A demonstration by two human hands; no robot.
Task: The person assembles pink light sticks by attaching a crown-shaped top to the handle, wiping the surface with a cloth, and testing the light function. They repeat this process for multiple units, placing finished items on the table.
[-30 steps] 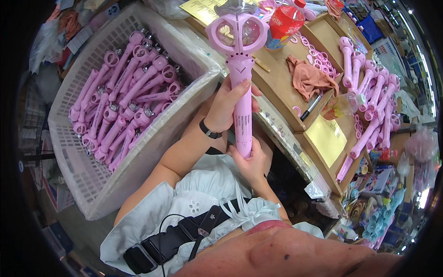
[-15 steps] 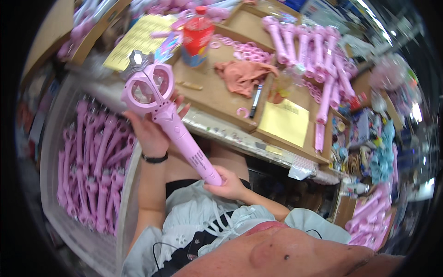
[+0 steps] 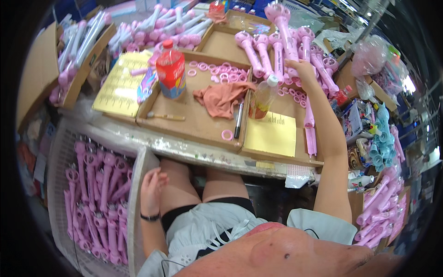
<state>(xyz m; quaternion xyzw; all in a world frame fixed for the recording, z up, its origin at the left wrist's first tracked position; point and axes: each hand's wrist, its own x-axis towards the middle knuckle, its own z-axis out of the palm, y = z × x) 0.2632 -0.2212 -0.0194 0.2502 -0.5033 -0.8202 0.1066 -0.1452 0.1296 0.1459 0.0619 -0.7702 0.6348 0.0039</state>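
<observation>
My right hand [image 3: 302,73] stretches out to the far right, its fingers closed around the lower end of a pink toy wand [image 3: 285,34]. That wand stands up above a row of similar pink wands [image 3: 260,53], with a round head at its top. My left hand [image 3: 153,190] is empty, its fingers loosely bent and apart, beside the rim of a plastic crate [image 3: 140,184]. Packed in that crate are several pink wand parts [image 3: 106,177] with round ends.
Across the table lie cardboard trays [image 3: 203,134] with pink rings [image 3: 226,71], an orange cloth [image 3: 221,99], a marker [image 3: 238,120] and a brush [image 3: 166,117]. A red-labelled bottle [image 3: 170,69] and a clear bottle [image 3: 264,98] stand there. Yellow sheets [image 3: 270,134] lie flat.
The crowned pink wand that both hands held is out of them. My right hand has moved far right onto another wand; my left has dropped beside the crate. The view has shifted.
</observation>
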